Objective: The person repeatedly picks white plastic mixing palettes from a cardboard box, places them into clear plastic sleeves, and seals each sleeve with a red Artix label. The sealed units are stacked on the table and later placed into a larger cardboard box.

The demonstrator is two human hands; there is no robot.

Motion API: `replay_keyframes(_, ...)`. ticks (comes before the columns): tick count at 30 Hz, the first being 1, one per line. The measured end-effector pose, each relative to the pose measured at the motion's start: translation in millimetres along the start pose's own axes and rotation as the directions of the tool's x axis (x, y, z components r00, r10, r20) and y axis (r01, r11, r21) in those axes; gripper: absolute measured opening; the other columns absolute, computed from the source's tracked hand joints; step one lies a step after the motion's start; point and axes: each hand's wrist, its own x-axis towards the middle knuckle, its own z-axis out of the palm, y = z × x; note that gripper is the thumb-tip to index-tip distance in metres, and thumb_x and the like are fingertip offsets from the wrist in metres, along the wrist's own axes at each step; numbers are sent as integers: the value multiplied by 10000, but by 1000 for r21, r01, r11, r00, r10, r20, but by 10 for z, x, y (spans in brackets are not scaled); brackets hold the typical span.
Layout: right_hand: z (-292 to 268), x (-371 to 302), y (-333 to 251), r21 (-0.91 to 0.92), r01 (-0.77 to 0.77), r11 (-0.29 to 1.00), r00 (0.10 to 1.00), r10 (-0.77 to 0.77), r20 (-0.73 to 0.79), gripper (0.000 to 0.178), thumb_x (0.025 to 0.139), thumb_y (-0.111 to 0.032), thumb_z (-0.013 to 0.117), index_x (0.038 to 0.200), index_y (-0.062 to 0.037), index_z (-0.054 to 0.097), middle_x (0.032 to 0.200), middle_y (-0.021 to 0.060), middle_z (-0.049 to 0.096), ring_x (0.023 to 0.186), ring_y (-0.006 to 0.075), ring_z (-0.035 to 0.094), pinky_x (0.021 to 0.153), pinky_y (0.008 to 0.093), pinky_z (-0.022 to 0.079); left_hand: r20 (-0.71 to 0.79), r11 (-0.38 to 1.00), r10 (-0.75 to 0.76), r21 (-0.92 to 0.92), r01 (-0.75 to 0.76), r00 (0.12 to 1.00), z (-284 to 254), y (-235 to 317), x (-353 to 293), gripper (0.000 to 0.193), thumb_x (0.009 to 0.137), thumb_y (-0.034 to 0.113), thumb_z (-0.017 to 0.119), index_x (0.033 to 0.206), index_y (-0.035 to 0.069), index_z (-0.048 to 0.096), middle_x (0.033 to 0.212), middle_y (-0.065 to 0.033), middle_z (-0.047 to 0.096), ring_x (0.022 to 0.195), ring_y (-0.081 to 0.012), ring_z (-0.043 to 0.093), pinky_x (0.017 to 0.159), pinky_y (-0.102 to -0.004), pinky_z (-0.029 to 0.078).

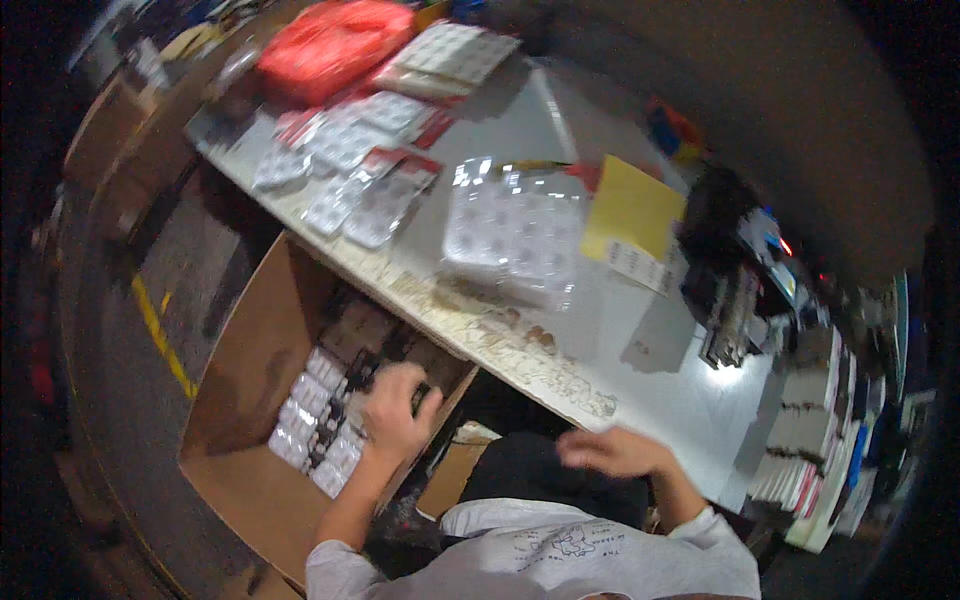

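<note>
Left hand [398, 412]: held over the open cardboard box [235, 400], thumb and fingers spread apart.
Right hand [622, 452]: held near the table's [595, 320] front edge; finger state blurred, cannot be told.
White plastic-wrapped packs [308, 397]: gathered inside the box, beside the left hand.
Yellow sheet [632, 212]: laid toward the table's back edge.

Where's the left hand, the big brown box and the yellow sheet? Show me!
Left hand [397, 412]: head view, on the middle of the hand.
Brown box [253, 500]: head view, on a bare cardboard wall.
Yellow sheet [632, 212]: head view, on the middle of its yellow part.
</note>
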Motion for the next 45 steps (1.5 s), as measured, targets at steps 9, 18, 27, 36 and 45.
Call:
replay_keyframes(9,-1492,1703,176,583,-251,773,660,577,-481,1035,666,-764,504,1186,129,442,1168,269,527,1075,360,538,903,384,425,523,594,-558,-291,750,644,944,-440,2267,692,605,478,764,1001,-66,606,994,-154,612,909,-227,569,793,-328,428)
replay_keyframes(18,-401,679,313,332,92,939,548,231,-804,989,612,-534,726,1320,14,309,1282,242,412,1196,344,414,995,394,335,710,301,-216,-604,738,670,910,487,1215,538,667,70,715,1148,-42,502,1048,-126,593,919,-230,601,829,-358,477)
replay_keyframes(27,393,-1683,1027,700,341,627,342,611,-714,737,647,-283,784,1219,26,437,1078,146,569,975,215,564,866,328,440,804,506,-129,-450,736,580,1945,2411,161,535,638,173,788,1065,-25,533,993,-124,602,883,-189,586,777,-304,459)
replay_keyframes(36,355,-1790,1195,508,52,860,161,495,-854,819,691,-405,724,1279,39,367,1176,247,478,1120,339,464,963,379,351,846,561,-185,-326,761,499,1781,2660,288,437,670,136,757,1034,-23,574,942,-98,628,818,-179,612,723,-294,484)
replay_keyframes(45,509,-1609,1231,371,-54,927,72,375,-924,790,766,-486,626,1258,72,358,1174,266,485,1114,382,463,948,413,359,790,622,-56,-451,640,611,1844,2506,144,444,675,197,770,1008,-35,593,918,-105,625,821,-179,597,732,-308,472)
